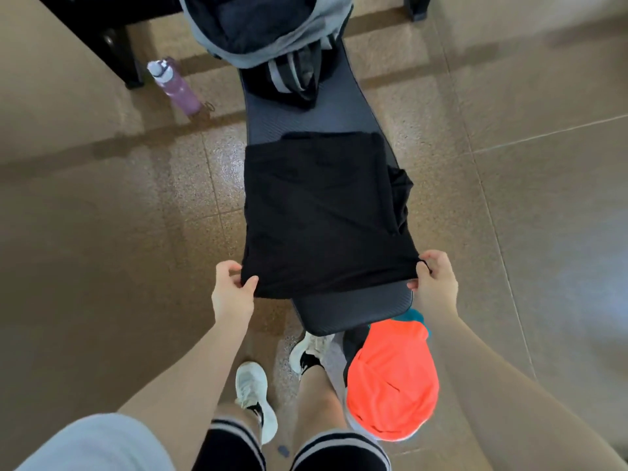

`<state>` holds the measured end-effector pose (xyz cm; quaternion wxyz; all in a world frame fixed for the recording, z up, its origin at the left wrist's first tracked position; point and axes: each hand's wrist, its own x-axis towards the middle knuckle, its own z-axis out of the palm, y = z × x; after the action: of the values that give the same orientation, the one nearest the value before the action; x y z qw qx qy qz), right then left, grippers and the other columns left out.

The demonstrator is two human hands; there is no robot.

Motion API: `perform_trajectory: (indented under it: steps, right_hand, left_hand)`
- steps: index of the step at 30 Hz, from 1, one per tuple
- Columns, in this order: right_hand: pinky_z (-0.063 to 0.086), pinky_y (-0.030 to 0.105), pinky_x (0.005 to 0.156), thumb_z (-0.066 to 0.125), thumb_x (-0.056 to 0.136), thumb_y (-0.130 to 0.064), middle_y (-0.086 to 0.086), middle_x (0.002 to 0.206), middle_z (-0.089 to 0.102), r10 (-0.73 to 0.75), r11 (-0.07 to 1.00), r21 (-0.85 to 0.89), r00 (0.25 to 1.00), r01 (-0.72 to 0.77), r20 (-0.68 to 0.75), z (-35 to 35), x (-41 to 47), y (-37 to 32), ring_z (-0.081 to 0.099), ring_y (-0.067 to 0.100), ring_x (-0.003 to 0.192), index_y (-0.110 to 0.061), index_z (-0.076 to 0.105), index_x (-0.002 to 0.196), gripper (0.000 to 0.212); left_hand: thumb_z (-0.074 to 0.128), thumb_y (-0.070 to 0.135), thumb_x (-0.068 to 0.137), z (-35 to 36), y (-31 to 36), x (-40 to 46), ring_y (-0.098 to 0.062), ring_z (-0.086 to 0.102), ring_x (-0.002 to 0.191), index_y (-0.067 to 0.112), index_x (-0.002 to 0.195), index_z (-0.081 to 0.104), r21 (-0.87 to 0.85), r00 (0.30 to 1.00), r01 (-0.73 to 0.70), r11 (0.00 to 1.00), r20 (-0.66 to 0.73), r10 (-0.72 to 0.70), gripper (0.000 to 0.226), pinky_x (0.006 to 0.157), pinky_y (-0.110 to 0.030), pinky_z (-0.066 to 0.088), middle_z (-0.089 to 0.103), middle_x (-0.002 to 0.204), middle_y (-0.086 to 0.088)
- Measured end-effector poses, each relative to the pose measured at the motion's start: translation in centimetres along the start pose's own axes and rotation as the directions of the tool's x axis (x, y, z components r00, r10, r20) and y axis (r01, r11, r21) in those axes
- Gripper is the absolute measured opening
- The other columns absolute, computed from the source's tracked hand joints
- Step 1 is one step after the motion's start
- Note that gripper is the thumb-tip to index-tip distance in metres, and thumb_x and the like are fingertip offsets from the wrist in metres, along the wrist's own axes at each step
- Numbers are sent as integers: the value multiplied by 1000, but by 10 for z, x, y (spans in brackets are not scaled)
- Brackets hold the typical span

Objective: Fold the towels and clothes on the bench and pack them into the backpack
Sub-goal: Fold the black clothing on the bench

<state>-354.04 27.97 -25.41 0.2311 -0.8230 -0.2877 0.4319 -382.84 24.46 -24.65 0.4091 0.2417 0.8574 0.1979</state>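
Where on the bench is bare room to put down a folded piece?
Two bare patches on the bench: one between the black garment and the backpack, one at the near end below the hem that both hands hold. The middle is covered.

No legible text, label, brand, number or sign is found in the head view. The purple bottle [176, 86] on the floor carries no readable print. The backpack [268, 28] at the far end shows plain grey and dark panels only. The black garment [319, 212] and the orange garment [390, 379] are seen unmarked. A dark mark is noted on the side of each white shoe [255, 399], too blurred to be identified as a logo.
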Motion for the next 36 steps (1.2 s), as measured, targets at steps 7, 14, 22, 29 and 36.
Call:
perform_trajectory:
  steps: [7,14,22,29,36]
  right_hand:
    - [54,41,83,59,79,-15,0,91,70,-42,999,-19,987,45,153,-8,-2,-54,67,17,81,-32,65,93,23]
    - [48,32,80,59,86,-17,0,97,67,-83,985,-147,995,91,59,11,48,-97,61,20,91,-22,66,98,15]
    - [47,43,86,52,93,-23,4,96,63,-57,997,-48,997,55,-54,73,125,-134,57,22,90,-17,58,97,10]
    - [37,29,84,43,98,-22,13,118,58,-21,978,-206,975,-25,-220,132,188,-140,53,30,109,-4,51,121,30]
    - [7,42,116,42,95,-27,15,155,17,-512,577,-717,857,392,56,172,158,-131,11,31,144,-6,25,145,56]
  left_hand:
    - [64,14,85,-39,39,9,-17,58,94,18,116,60,52,970,-141,989,206,128,31,82,-27,45,62,105,1]
    - [59,8,87,-32,83,81,-21,60,93,13,109,63,104,951,-237,966,227,209,23,80,-26,43,64,98,-3]
    - [46,17,97,-7,139,180,-4,54,81,18,99,58,-248,958,-177,953,179,224,12,69,-15,44,60,88,10]
    - [48,21,95,30,138,260,-20,52,113,13,129,47,44,958,-251,967,157,242,35,103,-38,39,57,124,-4]
    - [51,20,85,70,134,240,-32,28,135,4,134,43,418,383,-895,158,535,753,52,111,-43,22,36,146,-17]
